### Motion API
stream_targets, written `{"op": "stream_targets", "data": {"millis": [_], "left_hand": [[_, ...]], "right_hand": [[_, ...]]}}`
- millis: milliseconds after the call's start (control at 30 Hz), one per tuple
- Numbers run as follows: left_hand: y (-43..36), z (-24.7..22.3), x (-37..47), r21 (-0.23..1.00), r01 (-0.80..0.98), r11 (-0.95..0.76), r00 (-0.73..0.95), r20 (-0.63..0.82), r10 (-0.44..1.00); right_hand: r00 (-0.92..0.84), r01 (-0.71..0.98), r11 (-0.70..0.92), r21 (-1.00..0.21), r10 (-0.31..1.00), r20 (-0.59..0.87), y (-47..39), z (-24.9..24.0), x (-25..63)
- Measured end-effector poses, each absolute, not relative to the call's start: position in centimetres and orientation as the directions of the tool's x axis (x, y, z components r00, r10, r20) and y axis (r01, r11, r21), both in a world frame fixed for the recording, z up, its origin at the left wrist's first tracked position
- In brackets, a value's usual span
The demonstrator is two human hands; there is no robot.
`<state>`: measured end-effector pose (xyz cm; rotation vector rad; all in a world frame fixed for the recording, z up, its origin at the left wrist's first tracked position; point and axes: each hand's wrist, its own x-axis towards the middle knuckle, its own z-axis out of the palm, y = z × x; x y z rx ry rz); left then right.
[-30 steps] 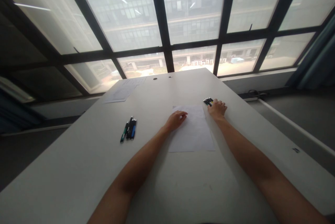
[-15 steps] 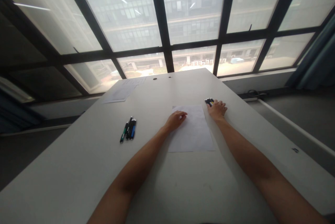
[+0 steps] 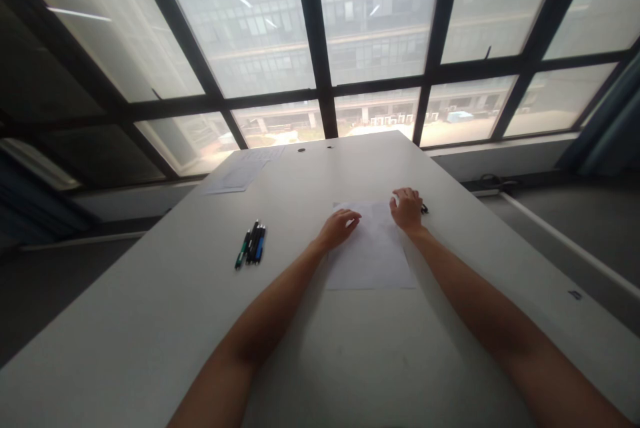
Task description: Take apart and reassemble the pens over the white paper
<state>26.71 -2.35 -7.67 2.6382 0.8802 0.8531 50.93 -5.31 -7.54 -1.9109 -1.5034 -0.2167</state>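
Note:
A white sheet of paper [image 3: 373, 261] lies on the white table [image 3: 150, 321]. My left hand [image 3: 339, 228] rests on the sheet's upper left part, fingers slightly curved and apart, holding nothing. Over the sheet's upper right corner is my right hand [image 3: 407, 209], its fingers curled down. Dark pen ends [image 3: 425, 209] stick out at the right side of that hand, and the rest of the pens is hidden by it. A group of several pens [image 3: 253, 245], with green and blue parts among the black, lies to the left of the sheet.
Printed papers [image 3: 237, 175] lie at the table's far left corner. Two small round spots, one a dark disc [image 3: 301, 150], are near the far edge. A small dark object [image 3: 575, 295] sits by the right edge. Large windows stand beyond the table.
My right hand has shifted slightly left toward the sheet; pens that showed at its left now show only at its right. My left hand stays on the sheet. The view has turned slightly.

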Motion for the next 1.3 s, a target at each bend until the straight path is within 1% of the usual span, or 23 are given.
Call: {"op": "stream_targets", "data": {"millis": [133,267,333,500,633,700,800,900,967,1033,1133,1200,1300], "left_hand": [[-2.7,-6.4,26.6,0.362,0.472,-0.804,0.651,0.472,0.595],[-2.8,-5.1,26.4,0.363,0.489,-0.793,0.652,0.451,0.609],[-2.7,-4.5,26.1,0.367,0.490,-0.791,0.652,0.447,0.612],[-2.4,-2.6,25.3,0.380,0.499,-0.779,0.626,0.463,0.628],[-2.1,-1.5,24.0,0.383,0.541,-0.749,0.592,0.458,0.663],[-1.8,-1.2,22.7,0.371,0.590,-0.717,0.570,0.438,0.695],[-1.2,-1.1,19.6,0.335,0.731,-0.595,0.477,0.373,0.796],[-0.4,-1.0,14.9,0.327,0.881,-0.342,0.252,0.287,0.924],[0.1,-0.8,11.4,0.332,0.923,-0.196,0.130,0.212,0.969],[0.4,-0.6,8.1,0.305,0.949,-0.083,0.046,0.127,0.991],[0.8,-0.8,4.2,0.246,0.967,0.058,-0.076,0.063,0.995],[1.0,-1.2,2.4,0.210,0.969,0.133,-0.151,0.075,0.986],[1.5,-2.3,0.9,0.189,0.967,0.169,-0.188,0.084,0.979]], "right_hand": [[0.101,0.917,0.135,-0.376,0.832,0.545,-5.5,-7.6,49.7],[-0.025,0.889,0.273,-0.369,0.832,0.555,-5.8,-7.7,48.8],[-0.051,0.877,0.300,-0.374,0.834,0.549,-5.8,-7.8,48.7],[-0.048,0.863,0.315,-0.394,0.829,0.557,-5.7,-8.1,48.7],[-0.057,0.857,0.334,-0.393,0.819,0.571,-5.6,-8.3,48.7],[-0.059,0.858,0.333,-0.392,0.821,0.568,-5.7,-8.4,48.7],[-0.062,0.858,0.334,-0.390,0.821,0.567,-5.7,-8.4,48.8],[-0.059,0.859,0.325,-0.396,0.831,0.553,-5.6,-8.6,48.9],[-0.054,0.856,0.324,-0.403,0.831,0.553,-5.5,-8.9,49.0],[-0.049,0.852,0.323,-0.412,0.833,0.552,-5.4,-9.1,49.1],[-0.044,0.852,0.323,-0.412,0.828,0.559,-5.2,-9.5,49.2],[-0.042,0.853,0.324,-0.410,0.825,0.564,-5.1,-9.7,49.4],[-0.041,0.852,0.319,-0.414,0.831,0.555,-5.1,-9.7,49.5]]}}
